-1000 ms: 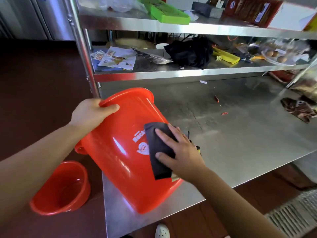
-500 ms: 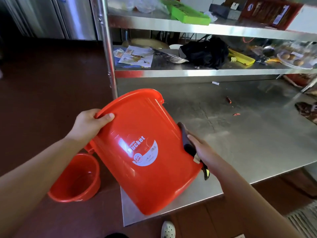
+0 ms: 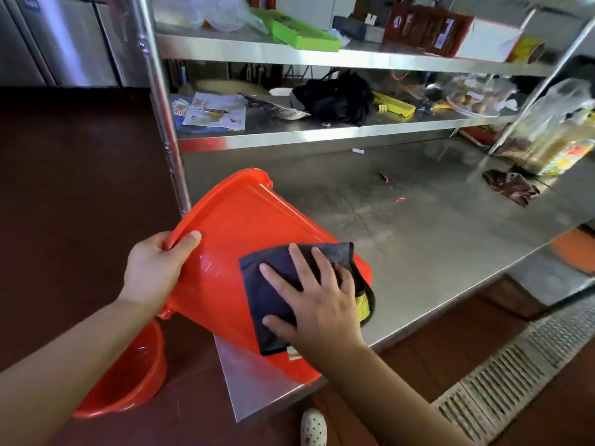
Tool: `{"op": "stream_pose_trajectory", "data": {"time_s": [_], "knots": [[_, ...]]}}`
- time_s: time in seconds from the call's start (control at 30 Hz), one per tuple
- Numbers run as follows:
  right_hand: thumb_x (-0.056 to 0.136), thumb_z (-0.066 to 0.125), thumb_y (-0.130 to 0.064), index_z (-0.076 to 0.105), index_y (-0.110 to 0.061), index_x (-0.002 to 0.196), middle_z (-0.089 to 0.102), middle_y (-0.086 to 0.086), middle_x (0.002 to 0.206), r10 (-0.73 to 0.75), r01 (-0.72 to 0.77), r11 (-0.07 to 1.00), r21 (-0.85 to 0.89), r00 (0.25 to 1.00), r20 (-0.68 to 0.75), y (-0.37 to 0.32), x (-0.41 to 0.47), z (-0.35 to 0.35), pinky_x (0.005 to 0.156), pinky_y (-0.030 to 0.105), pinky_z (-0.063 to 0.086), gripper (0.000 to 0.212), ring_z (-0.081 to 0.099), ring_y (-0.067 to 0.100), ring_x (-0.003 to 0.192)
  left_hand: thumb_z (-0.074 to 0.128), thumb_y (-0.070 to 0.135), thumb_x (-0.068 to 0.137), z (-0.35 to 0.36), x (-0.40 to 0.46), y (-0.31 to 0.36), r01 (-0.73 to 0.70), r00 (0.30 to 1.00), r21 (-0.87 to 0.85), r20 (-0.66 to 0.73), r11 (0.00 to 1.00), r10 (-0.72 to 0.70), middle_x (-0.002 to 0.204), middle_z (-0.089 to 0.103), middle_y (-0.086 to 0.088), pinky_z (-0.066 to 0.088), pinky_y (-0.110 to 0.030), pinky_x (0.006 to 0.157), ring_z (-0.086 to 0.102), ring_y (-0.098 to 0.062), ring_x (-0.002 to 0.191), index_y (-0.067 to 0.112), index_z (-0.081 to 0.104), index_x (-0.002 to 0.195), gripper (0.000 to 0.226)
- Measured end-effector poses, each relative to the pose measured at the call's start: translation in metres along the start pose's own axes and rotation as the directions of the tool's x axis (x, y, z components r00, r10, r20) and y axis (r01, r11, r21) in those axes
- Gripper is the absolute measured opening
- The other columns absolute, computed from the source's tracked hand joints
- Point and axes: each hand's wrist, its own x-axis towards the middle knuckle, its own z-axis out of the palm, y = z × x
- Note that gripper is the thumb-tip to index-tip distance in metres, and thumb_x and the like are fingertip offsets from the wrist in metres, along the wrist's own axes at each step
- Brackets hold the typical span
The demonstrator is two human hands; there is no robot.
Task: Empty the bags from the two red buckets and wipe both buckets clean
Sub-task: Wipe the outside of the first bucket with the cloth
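A red bucket lies tilted on its side at the near left corner of the steel table, mouth turned away toward the shelf post, base toward the person. The left hand grips the bucket's rim, thumb curled over the lip and fingers behind it. The right hand lies flat with fingers spread and straight, pressing a dark cloth against the bucket's outer wall near the base. A yellow part of the cloth shows beside the right hand. A second red bucket stands upright on the floor to the left of the table, below the left forearm; no bags are visible inside it. A brown crumpled rag lies on the table's far right.
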Motion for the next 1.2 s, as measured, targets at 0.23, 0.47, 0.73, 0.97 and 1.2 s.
{"op": "stream_pose_trajectory", "data": {"time_s": [0.23,0.47,0.73,0.97,1.2], "knots": [[0.081,0.035,-0.072,0.012,-0.053,0.144,0.015,-0.004,0.159,0.125,-0.127,0.992,0.019,0.988,0.089,0.051,0.042,0.008,0.111,0.059,0.016,0.070,0.015,0.029,0.144,0.058,0.068,0.062,0.025,-0.015,-0.013,0.039,0.998,-0.136,-0.047,0.990,-0.046,0.053,0.059,0.007,0.053,-0.045,0.062,0.058,-0.020,0.056,0.043,0.065,0.071,0.027],[0.082,0.026,-0.072,0.013,-0.048,0.145,0.016,0.002,0.158,0.325,-0.352,0.918,0.182,0.932,0.161,0.054,0.094,0.011,0.113,0.058,0.008,0.068,0.011,0.032,0.143,0.058,0.058,0.081,0.033,-0.043,-0.047,-0.032,0.999,-0.136,0.002,0.990,0.032,0.072,0.069,0.008,0.052,-0.026,0.057,0.067,-0.007,0.069,0.041,0.063,0.080,0.018],[0.087,0.035,-0.062,0.022,-0.042,0.147,0.017,0.010,0.158,-0.099,0.104,0.988,0.118,0.994,-0.046,-0.022,0.103,0.008,0.110,0.059,0.011,0.064,0.014,0.037,0.143,0.058,0.037,0.089,0.034,-0.047,-0.053,-0.024,0.996,-0.055,0.087,0.998,0.029,0.080,0.072,0.007,0.051,-0.024,0.070,0.068,-0.004,0.078,0.026,0.063,0.100,0.017],[0.079,0.045,-0.063,0.032,-0.044,0.142,0.033,0.007,0.152,-0.229,0.238,0.968,0.079,0.968,-0.106,-0.004,0.089,0.014,0.098,0.055,0.035,0.067,0.039,0.035,0.133,0.041,0.064,0.075,0.024,-0.008,0.018,-0.097,0.995,-0.013,-0.009,0.995,0.097,0.079,0.063,0.006,0.046,-0.042,0.081,0.058,-0.015,0.081,0.030,0.056,0.085,0.039],[0.081,0.040,-0.063,0.025,-0.044,0.145,0.031,0.005,0.152,-0.306,0.318,0.945,0.070,0.941,-0.144,0.007,0.072,0.030,0.100,0.055,0.025,0.068,0.033,0.034,0.133,0.035,0.050,0.096,0.053,0.050,0.086,0.199,0.976,0.107,0.066,0.974,-0.207,0.075,0.053,0.005,0.035,-0.026,0.060,0.049,-0.010,0.067,0.024,0.052,0.072,0.039]]}}
